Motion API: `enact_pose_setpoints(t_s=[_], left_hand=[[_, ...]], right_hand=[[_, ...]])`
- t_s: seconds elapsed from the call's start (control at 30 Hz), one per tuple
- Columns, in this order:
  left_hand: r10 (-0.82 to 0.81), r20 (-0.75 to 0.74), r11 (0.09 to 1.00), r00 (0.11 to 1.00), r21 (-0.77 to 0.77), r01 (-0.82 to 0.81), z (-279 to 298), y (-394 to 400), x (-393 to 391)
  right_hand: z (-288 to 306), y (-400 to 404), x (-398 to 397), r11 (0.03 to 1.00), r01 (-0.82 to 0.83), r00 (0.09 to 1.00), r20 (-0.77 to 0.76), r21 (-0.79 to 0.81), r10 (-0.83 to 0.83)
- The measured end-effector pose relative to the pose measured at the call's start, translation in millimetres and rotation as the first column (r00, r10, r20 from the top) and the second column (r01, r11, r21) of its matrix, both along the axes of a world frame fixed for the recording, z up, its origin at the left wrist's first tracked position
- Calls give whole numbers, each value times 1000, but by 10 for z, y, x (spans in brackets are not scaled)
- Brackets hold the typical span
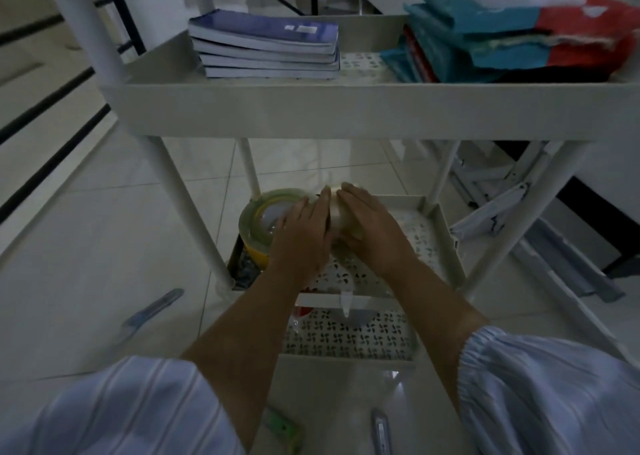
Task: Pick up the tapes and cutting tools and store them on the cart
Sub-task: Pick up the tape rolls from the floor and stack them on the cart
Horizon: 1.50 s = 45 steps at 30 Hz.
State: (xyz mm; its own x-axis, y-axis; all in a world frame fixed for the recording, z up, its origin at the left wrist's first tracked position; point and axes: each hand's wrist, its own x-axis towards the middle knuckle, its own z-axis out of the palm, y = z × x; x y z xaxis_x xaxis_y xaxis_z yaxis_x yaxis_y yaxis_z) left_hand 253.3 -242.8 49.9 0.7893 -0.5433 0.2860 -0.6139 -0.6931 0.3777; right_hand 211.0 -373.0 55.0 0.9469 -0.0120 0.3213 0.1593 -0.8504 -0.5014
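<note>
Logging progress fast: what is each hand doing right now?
Left hand: open, resting on the pale tape roll.
Right hand: curled over the same roll, holding it.

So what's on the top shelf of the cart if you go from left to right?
Stack of blue books → bare patterned shelf floor → pile of blue and red folded bags.

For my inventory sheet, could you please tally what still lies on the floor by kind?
Blue pen-shaped cutter: 1
Green plastic utility knife: 1
Grey metal utility knife: 1
Total: 3
</note>
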Motion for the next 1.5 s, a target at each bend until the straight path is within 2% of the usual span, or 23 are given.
enact_pose_setpoints(t_s=[0.1,0.27,0.37,0.67,0.87,0.97,1.17,1.3,1.4,1.5], left_hand=[[15,12,1000,1000,9,-15,11,0,2],[7,75,1000,997,-3,-7,-40,-25,19],[-4,117,1000,993,13,2,-62,-20,47],[18,74,1000,997,13,-19,-76,-30,55],[89,57,996,994,8,-90,-65,20,10],[108,114,994,988,-20,-106,-89,61,-18],[73,133,990,988,-130,-55,-213,132,-402],[132,185,969,974,-231,-87,-316,331,-871],[126,87,956,988,-278,-97,-467,413,-1281],[78,-75,964,994,-250,-95,-647,353,-1722]], right_hand=[[0,-4,-1,998,36,999,3,55,-37],[-34,-56,-63,997,46,999,-20,-54,-47],[-76,-95,-84,993,93,995,28,-74,-91],[-98,-85,-24,971,160,987,18,-175,-160],[-132,-53,-76,968,191,980,-21,-163,-197],[-110,-18,-112,964,197,980,25,-179,-195],[-71,116,-570,983,172,972,176,-68,-158],[-246,171,-1140,979,200,969,138,45,-205],[-459,180,-1641,964,255,957,126,72,-262],[-705,152,-2078,944,320,946,34,78,-324]])
